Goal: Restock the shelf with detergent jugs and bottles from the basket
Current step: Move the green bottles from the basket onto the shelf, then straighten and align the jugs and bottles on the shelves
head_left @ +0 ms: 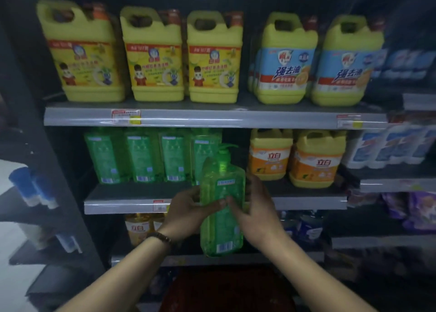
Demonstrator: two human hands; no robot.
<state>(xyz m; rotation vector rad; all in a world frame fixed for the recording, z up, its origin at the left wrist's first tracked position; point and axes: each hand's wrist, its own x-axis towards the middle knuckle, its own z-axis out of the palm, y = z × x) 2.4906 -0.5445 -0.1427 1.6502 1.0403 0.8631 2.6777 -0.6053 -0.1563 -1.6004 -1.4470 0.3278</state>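
- A translucent green plastic pump bottle (pixel 223 184) stands upright between the two hands, in front of the grey middle shelf edge (pixel 118 205).
- It has a flat-fronted body with rounded shoulders and a green pump head whose nozzle points right. A pale blue strip sits high on the front and a white barcode patch sits near the base.
- The left hand (pixel 188 211) grips the bottle's left side, thumb laid across the front. A dark band (pixel 160 237) circles that wrist.
- The right hand (pixel 257 205) grips the right side, thumb on the front beside the left thumb, fingers wrapped behind.
- Just above the left hand, a row of matching green bottles (pixel 141 156) stands on the shelf.
- Above the right hand are squat yellow jugs with orange labels (pixel 316 158).
- Well above both hands are tall yellow handled jugs (pixel 155 54).
- Below the forearms lies a dim, dark red basket (pixel 226 288).
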